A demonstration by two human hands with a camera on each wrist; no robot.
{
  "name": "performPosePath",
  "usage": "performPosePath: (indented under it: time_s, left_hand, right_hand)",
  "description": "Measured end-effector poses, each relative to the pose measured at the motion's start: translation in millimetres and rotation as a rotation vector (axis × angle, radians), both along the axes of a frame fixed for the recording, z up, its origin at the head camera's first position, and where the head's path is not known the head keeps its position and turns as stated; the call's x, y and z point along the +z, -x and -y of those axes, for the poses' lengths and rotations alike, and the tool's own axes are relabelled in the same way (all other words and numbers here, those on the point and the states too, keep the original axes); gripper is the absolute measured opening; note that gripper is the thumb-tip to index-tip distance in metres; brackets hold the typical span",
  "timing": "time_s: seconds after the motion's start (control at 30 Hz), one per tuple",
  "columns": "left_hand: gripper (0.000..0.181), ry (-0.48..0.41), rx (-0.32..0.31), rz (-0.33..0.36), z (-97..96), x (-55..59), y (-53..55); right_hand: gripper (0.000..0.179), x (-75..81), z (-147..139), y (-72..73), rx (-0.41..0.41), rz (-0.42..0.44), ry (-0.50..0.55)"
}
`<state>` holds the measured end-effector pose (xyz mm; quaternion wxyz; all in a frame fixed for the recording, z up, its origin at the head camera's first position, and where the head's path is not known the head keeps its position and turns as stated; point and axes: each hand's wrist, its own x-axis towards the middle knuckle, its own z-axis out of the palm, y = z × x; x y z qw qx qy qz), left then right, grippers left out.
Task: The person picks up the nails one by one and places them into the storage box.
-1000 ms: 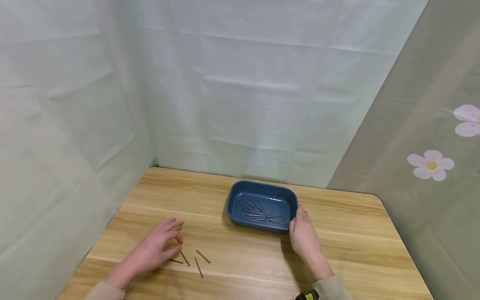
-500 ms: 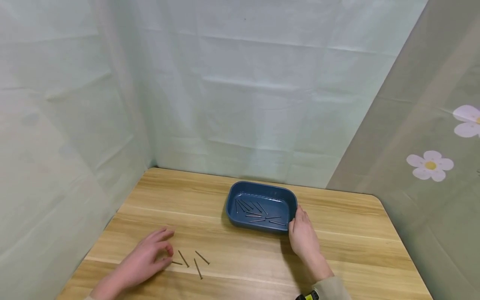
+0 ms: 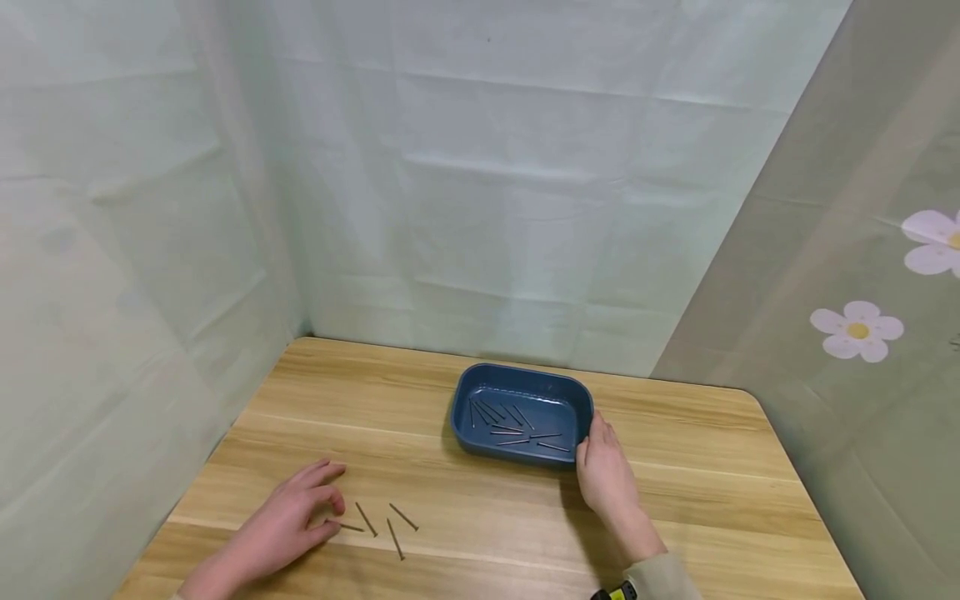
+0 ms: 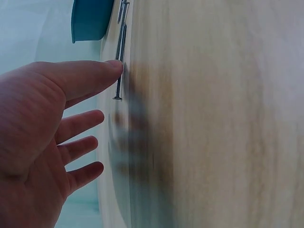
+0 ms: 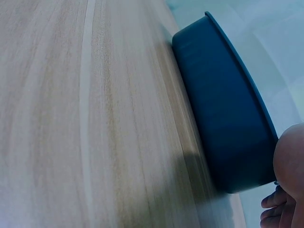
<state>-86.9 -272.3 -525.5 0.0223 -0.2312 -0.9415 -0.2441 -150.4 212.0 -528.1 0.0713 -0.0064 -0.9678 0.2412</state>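
Nails (image 3: 367,519) lie loose toward the left of a wood-grain table (image 3: 480,533), where a person's left hand (image 3: 285,517) sets its thumb against the leftmost one, thumb and forefinger close together (whether they pinch it, the views cannot tell). Three others lie just right of it, slanted and apart. Farther right, a blue dish (image 3: 558,414) sits near the table's back edge, more nails scattered across its floor. At the dish's right end rests the right hand (image 3: 609,479), relaxed fingers laid along the outside, a pale sleeve (image 3: 662,577) at its wrist. A flowered curtain (image 3: 857,331) hangs beyond.
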Motion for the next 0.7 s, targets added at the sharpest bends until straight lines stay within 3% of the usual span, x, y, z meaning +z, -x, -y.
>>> performPosePath:
  time_s: [0.7]
  left_hand:
    - [0.038,0.024,-0.016,0.055,-4.0,-2.4,3.3]
  right_hand:
    - [0.055,1.3,0.7,-0.3,-0.004,0.003,-0.004]
